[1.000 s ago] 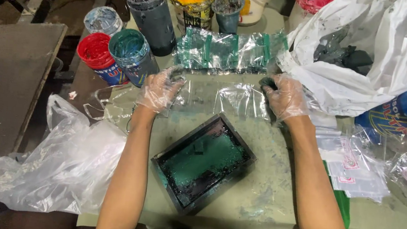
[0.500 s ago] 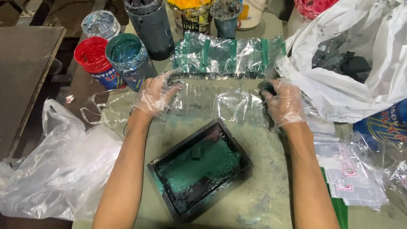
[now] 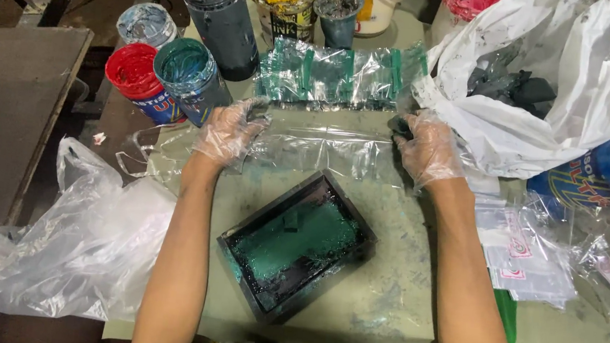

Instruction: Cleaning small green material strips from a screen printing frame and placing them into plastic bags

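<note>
While both gloved hands, left hand (image 3: 229,129) and right hand (image 3: 425,147), grip the clear plastic sheet (image 3: 321,151) with closed fingers, slack could drag it into the green-inked frame (image 3: 297,244).

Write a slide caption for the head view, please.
Gloved left hand and right hand hold clear plastic sheet above green-inked tray.

red-lidded ink tub with blue label (image 3: 138,85) and teal tub (image 3: 189,71) near table's far left edge; yellow tub with dark label (image 3: 284,2) at far edge; clear packets with red-white labels (image 3: 525,257) by right edge; white plastic bag (image 3: 548,82) far right corner.
</note>
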